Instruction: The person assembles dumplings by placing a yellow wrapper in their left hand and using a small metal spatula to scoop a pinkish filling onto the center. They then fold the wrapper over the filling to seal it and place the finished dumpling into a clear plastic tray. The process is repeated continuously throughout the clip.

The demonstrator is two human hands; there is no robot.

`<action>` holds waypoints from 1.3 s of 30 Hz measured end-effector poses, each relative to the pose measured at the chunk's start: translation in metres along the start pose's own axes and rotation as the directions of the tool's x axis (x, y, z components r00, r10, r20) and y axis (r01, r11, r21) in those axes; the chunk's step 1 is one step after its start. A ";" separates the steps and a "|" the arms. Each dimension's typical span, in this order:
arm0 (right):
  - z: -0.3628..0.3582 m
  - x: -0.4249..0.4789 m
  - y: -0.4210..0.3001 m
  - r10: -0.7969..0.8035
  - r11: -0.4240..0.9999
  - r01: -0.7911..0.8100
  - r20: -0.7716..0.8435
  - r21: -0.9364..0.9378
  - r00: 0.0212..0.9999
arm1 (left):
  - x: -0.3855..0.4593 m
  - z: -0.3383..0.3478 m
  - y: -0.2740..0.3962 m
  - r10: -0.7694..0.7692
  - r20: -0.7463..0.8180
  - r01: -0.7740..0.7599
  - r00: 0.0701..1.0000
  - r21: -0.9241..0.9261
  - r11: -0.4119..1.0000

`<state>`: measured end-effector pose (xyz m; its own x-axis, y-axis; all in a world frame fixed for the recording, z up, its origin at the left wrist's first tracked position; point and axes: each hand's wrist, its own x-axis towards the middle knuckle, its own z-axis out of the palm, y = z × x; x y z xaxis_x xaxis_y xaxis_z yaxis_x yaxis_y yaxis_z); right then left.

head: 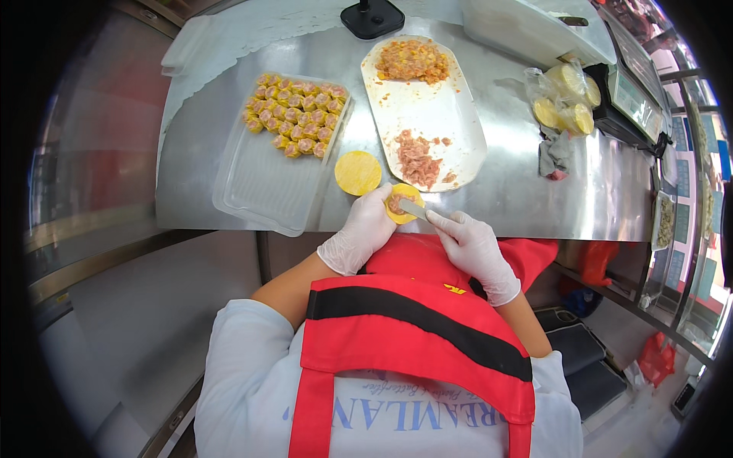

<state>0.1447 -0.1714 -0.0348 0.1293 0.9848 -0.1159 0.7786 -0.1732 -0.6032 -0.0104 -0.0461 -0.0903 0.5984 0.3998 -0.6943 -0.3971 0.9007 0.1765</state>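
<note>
My gloved left hand (369, 226) holds a round yellow dumpling wrapper (395, 216) with meat filling on it. In my gloved right hand (474, 245) is a flat metal spatula (413, 209), its blade resting on that filling. A pile of yellow wrappers (358, 173) lies on the steel table beside my left hand. Just beyond my hands stands a white tray (426, 117) with minced meat (419, 160) at its near end and a vegetable-flecked filling (413, 60) at its far end. Rows of filled dumplings (298, 111) sit in the far part of a clear plastic tray (269, 186) to the left.
At the right are bagged yellow wrappers (567, 100), a grey cloth (554, 151) and a weighing scale (634, 103). A translucent plastic bin (515, 31) stands at the back right, a black stand base (372, 20) at the back. The steel table's (572, 220) front edge runs close to my body.
</note>
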 end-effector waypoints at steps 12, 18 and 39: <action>-0.057 0.005 -0.017 -0.107 0.989 0.128 -0.229 0.078 0.967 | -0.055 0.055 0.039 -0.067 0.457 -0.076 0.887 0.287 0.955; -0.066 0.004 -0.029 -0.138 0.990 0.138 -0.199 -0.013 0.970 | -0.035 0.045 0.036 0.005 0.421 -0.412 0.907 0.885 0.219; -0.091 0.016 -0.051 -0.202 0.897 0.253 0.174 -0.362 0.964 | -0.002 0.063 0.041 -0.483 0.523 -0.659 0.702 0.735 -0.162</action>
<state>0.1635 -0.1455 0.0659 -0.1395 0.9821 -0.1269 0.9535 0.0986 -0.2849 0.0158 0.0008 -0.0383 0.9760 -0.0659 -0.2077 0.1812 -0.2843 0.9415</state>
